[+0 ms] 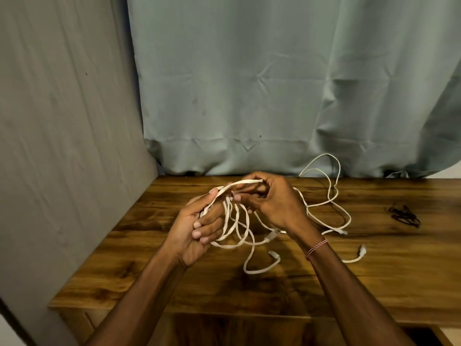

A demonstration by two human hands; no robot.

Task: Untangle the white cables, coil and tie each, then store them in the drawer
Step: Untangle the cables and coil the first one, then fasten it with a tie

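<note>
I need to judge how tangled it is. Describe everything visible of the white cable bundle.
The tangled white round cables look like thin, flexible plastic-jacketed cord. Several loops hang between both hands above the brown wooden table; the left hand has a grip on gathered loops, and the right hand pinches one strand. Loose lengths trail right across the table, one arching up near the curtain. Clear plug ends lie free. No ties on them.

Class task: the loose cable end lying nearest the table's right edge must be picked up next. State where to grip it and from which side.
Grip the cable end just behind its plug, from above. It lies flat and apart from the tangle on the table, so a top pinch looks easiest.
</note>
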